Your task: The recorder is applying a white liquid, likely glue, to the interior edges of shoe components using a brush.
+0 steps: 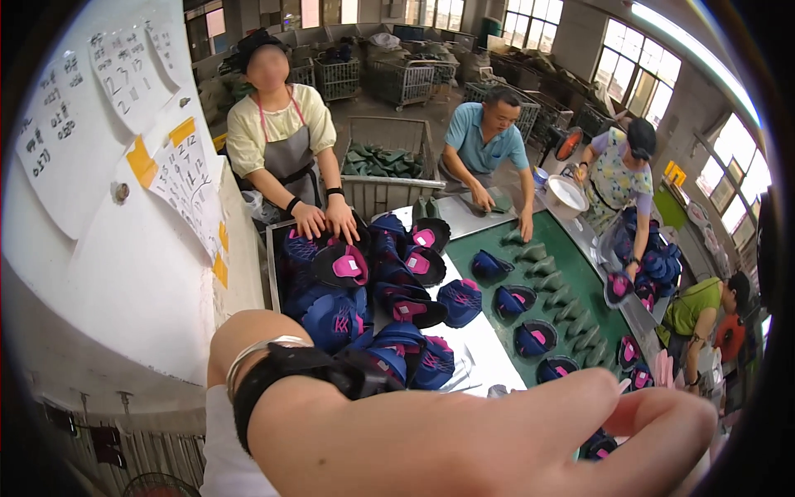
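My left hand [464, 435] fills the lower part of the view, very close up, with a black band [290, 385] and a bangle at the wrist. Its fingers bend at the right, and their tips and anything in them are hidden. My right hand is out of view. Beyond my wrist, navy shoe uppers [335, 319] with pink lining lie heaped on a white tabletop [484, 344]. Several more uppers [534, 338] stand in a row on a green conveyor belt [517, 286], beside a line of dark green shoe lasts [571, 311].
Across the table a person in an apron [286, 137] rests both hands on the uppers. A person in a blue shirt [489, 137] handles lasts by a crate of lasts [381, 161]. Another person [621, 170] holds an upper by a white basin [567, 192]. A paper-covered white panel [99, 215] rises at left.
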`<state>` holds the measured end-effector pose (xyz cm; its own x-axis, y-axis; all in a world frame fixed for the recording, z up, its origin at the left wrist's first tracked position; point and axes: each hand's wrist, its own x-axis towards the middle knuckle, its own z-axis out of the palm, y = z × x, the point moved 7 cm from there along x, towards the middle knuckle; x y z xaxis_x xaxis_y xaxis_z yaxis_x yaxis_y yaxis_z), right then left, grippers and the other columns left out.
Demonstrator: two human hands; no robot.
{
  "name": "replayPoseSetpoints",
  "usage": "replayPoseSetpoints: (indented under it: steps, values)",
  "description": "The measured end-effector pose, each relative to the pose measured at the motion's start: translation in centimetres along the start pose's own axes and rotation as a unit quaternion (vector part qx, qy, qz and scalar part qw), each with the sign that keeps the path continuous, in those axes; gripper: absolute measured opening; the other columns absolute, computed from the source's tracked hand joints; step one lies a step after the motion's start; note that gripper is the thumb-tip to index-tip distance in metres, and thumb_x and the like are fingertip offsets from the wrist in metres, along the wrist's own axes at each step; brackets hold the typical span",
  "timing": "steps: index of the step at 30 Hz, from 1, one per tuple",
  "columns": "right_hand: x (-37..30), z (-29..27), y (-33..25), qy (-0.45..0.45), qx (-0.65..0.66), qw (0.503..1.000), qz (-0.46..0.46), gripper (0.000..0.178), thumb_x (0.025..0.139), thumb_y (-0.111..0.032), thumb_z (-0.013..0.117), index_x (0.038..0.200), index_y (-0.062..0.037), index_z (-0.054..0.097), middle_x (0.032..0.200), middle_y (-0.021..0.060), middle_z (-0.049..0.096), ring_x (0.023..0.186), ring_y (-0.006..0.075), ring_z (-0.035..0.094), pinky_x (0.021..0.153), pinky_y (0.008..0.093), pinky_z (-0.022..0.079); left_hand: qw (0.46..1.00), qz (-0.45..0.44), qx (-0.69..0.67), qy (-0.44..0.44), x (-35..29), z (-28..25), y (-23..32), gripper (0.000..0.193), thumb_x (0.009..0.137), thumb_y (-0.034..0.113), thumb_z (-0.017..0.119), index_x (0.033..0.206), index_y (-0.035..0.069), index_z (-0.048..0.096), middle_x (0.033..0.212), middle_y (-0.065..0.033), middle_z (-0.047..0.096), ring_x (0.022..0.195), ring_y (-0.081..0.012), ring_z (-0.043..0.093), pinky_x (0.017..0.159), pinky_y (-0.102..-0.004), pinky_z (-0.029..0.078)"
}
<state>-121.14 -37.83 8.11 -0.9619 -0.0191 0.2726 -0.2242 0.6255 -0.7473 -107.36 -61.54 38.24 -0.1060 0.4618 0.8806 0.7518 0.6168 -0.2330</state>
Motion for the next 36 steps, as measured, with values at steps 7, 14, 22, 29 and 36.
replayPoseSetpoints:
  steps: [7,14,22,29,36]
  values:
    - [0.1,0.7,1.0,-0.012,0.016,0.998,0.055,0.016,0.091,-0.012,0.072,0.086,0.0033,0.07,0.068,0.0151,0.067,0.058,0.0221,0.062,0.06,0.0328,0.049,0.999,0.031,-0.005,0.011,-0.1,-0.4,0.3,0.014,0.087,0.024,0.067,0.099,0.017,0.071,0.089,-0.0008,0.065,0.075,-0.0169,0.06,0.053,-0.0252,0.047]
    - [0.0,0.6,2.6,-0.001,0.012,1.0,0.009,0.017,0.092,-0.009,0.071,0.086,0.0061,0.068,0.066,0.0125,0.067,0.059,0.0132,0.06,0.058,0.0287,0.047,0.998,0.008,0.063,0.024,-0.9,-2.8,1.2,0.015,0.091,0.025,0.064,0.102,0.017,0.07,0.088,-0.0014,0.063,0.074,-0.0172,0.059,0.054,-0.0255,0.048]
    - [0.9,0.7,2.5,0.008,0.017,1.0,0.013,0.013,0.089,-0.01,0.073,0.087,0.0025,0.07,0.07,0.0166,0.067,0.057,0.0246,0.063,0.059,0.0324,0.051,0.99,0.069,0.069,0.099,-1.0,-2.5,-1.3,0.017,0.092,0.019,0.061,0.107,0.011,0.062,0.092,-0.005,0.063,0.076,-0.0189,0.06,0.051,-0.0254,0.051]
    - [0.9,0.8,2.5,-0.011,0.011,1.0,0.008,0.012,0.089,-0.008,0.073,0.085,0.002,0.068,0.07,0.0155,0.067,0.059,0.0252,0.063,0.059,0.0325,0.048,0.989,0.079,0.075,0.098,0.0,1.0,-1.3,0.013,0.082,0.018,0.07,0.093,0.01,0.066,0.095,-0.0038,0.065,0.079,-0.0192,0.06,0.055,-0.0263,0.051]
    - [0.5,-0.2,2.9,0.024,0.008,1.0,0.018,0.015,0.09,-0.011,0.072,0.084,0.0016,0.068,0.072,0.0168,0.066,0.061,0.0294,0.06,0.06,0.0372,0.046,0.997,0.065,-0.032,0.033,0.5,2.3,0.1,0.012,0.084,0.02,0.069,0.093,0.012,0.067,0.094,-0.0021,0.065,0.078,-0.0178,0.06,0.056,-0.0257,0.05]
